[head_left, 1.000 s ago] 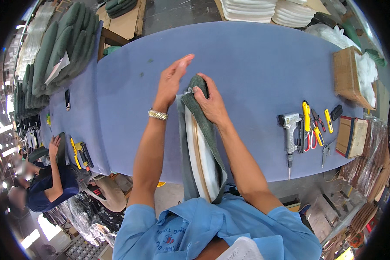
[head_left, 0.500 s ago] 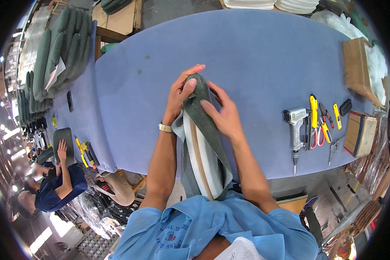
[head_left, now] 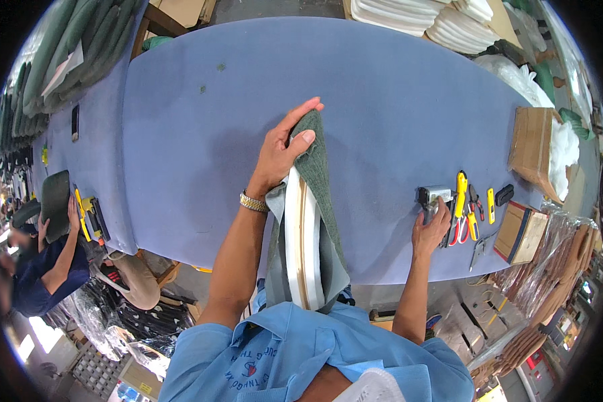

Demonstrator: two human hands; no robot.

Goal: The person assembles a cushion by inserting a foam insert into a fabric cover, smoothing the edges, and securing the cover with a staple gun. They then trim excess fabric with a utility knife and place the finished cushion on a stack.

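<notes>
Upright on its edge against my body stands a padded cushion panel, white inside with a thin brown strip along it. Dark green fabric wraps its far end and hangs down its right side. My left hand, with a metal watch on the wrist, is closed round that far end, thumb pressing the fabric and fingers behind. Off to the right, my right hand is wrapped round the handle of a silver and black staple gun lying on the table. Its palm side and part of the handle are hidden.
Right of the staple gun lie a yellow cutter, scissors, pliers and a black block. A cardboard box with white stuffing stands beyond them. At far left a co-worker handles a green panel near stacked green cushions.
My right hand has left the fabric and moved right onto the staple gun's handle. My left hand keeps its hold on the cushion panel's far end. The view has shifted a little.
</notes>
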